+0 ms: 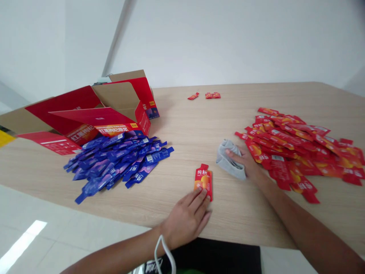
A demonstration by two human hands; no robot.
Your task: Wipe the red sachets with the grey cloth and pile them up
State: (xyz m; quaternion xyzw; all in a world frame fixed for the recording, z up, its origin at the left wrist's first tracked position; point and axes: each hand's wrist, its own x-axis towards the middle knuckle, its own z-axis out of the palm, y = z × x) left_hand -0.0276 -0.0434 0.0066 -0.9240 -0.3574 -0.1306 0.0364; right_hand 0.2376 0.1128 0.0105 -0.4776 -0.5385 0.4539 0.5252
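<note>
A red spouted pouch (203, 177) with orange fruit printed on it lies face up on the table in front of me. My left hand (189, 215) rests on its lower part, fingers stretched out flat over it. To the right of the pouch, my right hand (243, 161) is closed around a folded grey cloth (230, 161), with the thumb on top. The cloth is just above or on the table; I cannot tell which. Right beside that hand is a heap of red pouches (296, 146), some overlapping and lying at various angles.
On the left is a pile of blue-purple pouches (119, 158) in front of open red cardboard boxes (114, 120). A few red pouches (213, 95) lie farther back on the wooden table (176, 118). A white wall (228, 42) stands behind, and the table's front edge is close to me.
</note>
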